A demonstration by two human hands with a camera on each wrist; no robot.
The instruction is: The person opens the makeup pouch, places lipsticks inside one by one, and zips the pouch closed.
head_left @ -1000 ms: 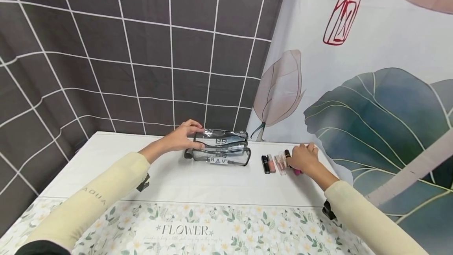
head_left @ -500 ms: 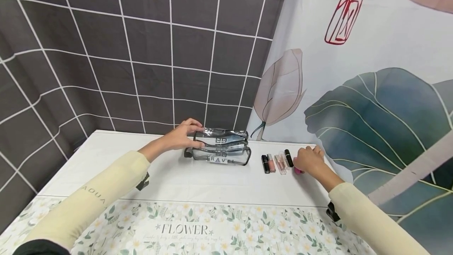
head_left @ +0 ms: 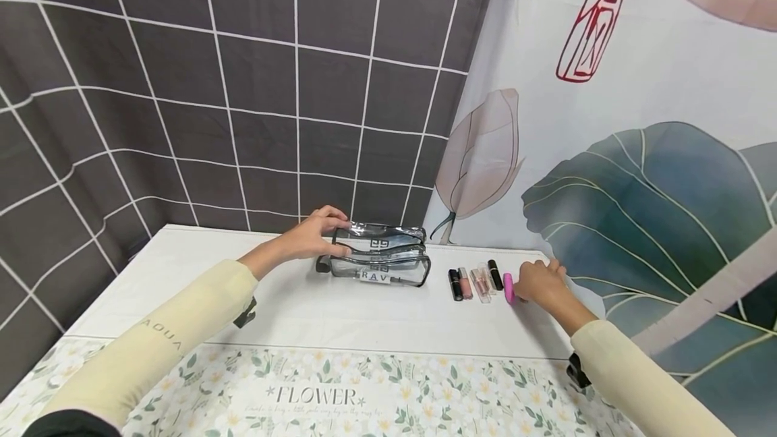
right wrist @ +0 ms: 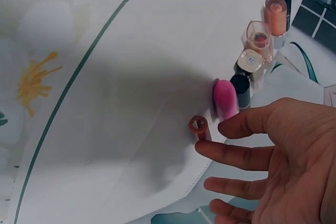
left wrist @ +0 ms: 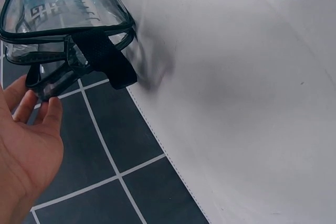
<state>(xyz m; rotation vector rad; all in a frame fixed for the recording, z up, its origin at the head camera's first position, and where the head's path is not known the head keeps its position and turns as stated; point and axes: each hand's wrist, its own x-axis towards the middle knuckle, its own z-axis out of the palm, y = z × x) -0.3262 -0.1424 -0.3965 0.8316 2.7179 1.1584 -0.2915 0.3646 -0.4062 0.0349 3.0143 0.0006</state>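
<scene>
In the head view, my left hand (head_left: 312, 235) holds the left end of a clear cosmetic bag (head_left: 379, 261) with black edging and printed letters. The left wrist view shows several fingers (left wrist: 50, 111) curled at the bag's dark-trimmed end, by a black strap (left wrist: 107, 59). My right hand (head_left: 543, 285) is at the right end of a row of lip products, fingers extended. Its index finger touches or nearly touches a reddish-brown capped tube (right wrist: 198, 125), with the thumb just above. Beside that tube lies a bright pink tube (right wrist: 226, 99); in the head view the reddish-brown tube is hidden.
Left of the pink tube lie a black tube (head_left: 495, 275), clear pinkish tubes (head_left: 481, 285), a peach gloss (head_left: 465, 284) and a black lipstick (head_left: 454, 284). A white cloth (head_left: 364, 319) covers the table, with a floral cloth (head_left: 322, 396) nearer me. A dark grid backdrop (head_left: 255, 120) hangs behind.
My right hand has moved to the right along the row, from beside the black tube past the pink tube, which is now fully uncovered. My left hand and the cosmetic bag stay in place.
</scene>
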